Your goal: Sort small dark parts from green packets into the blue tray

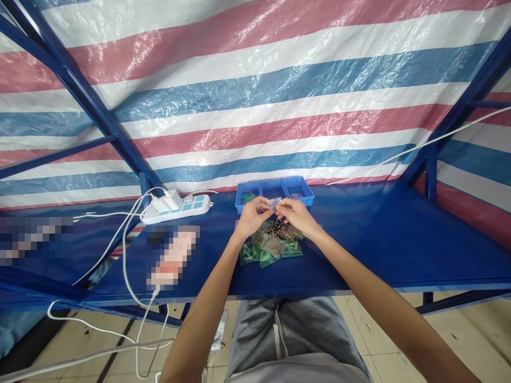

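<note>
My left hand (252, 214) and my right hand (294, 213) meet above the blue table, both pinching a small clear plastic bag (273, 202) held between their fingertips. Just below the hands lies a pile of small bags (271, 244) with green and brown parts inside. Behind the hands stands a blue tray (297, 200) with three compartments; a few green pieces lie in its left compartment.
A white power strip (178, 208) with plugs and white cables lies at the left back of the blue table (379, 239). A blurred-out object lies near the table's front left. A striped tarp hangs behind, framed by blue metal bars.
</note>
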`<state>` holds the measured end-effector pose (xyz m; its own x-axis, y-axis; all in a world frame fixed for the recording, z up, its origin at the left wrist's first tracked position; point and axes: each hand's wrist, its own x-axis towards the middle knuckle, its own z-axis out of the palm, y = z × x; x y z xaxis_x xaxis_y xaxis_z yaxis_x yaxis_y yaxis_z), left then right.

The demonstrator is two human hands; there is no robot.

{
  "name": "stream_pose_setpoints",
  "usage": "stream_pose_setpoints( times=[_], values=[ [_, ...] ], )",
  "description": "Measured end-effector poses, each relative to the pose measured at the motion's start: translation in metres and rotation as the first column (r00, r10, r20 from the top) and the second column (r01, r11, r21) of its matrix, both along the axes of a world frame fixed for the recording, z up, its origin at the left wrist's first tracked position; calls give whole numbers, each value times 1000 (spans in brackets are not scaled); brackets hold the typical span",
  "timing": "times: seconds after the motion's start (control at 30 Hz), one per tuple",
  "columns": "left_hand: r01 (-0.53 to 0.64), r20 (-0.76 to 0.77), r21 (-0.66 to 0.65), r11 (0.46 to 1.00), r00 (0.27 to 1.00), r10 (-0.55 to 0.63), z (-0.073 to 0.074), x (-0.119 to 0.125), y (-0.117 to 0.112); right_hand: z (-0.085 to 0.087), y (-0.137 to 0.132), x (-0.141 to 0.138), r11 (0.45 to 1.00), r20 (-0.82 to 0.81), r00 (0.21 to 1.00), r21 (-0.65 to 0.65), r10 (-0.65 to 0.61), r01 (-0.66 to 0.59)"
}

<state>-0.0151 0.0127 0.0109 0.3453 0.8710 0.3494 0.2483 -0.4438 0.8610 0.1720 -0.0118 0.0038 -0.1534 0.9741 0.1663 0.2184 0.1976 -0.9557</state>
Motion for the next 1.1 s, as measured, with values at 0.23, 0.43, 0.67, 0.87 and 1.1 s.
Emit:
stream_pose_setpoints(
  times=[0.23, 0.43, 0.67, 0.87, 1.1],
  values=[
    [0, -99, 127, 992, 995, 13, 2, 1, -8, -3, 4, -1, 999, -6, 999, -5, -47, 47],
    [-8, -214, 310, 951, 974, 78, -2, 3, -9, -1, 2, 0, 998, -88, 994, -29, -63, 61],
    [10, -311, 380, 925, 943, 118, -1, 0, -10, 0, 1, -1, 997, -25, 997, 32, -68, 69],
    [0, -301, 400, 917, 945, 132, -1, 2, -10, 4, -2, -2, 993, -21, 997, 94, -70, 71],
    [-67, -274, 417, 907, 942, 196, -2, 2, -7, 5, -3, -4, 996, -58, 998, 84, -37, 42]
  ],
)
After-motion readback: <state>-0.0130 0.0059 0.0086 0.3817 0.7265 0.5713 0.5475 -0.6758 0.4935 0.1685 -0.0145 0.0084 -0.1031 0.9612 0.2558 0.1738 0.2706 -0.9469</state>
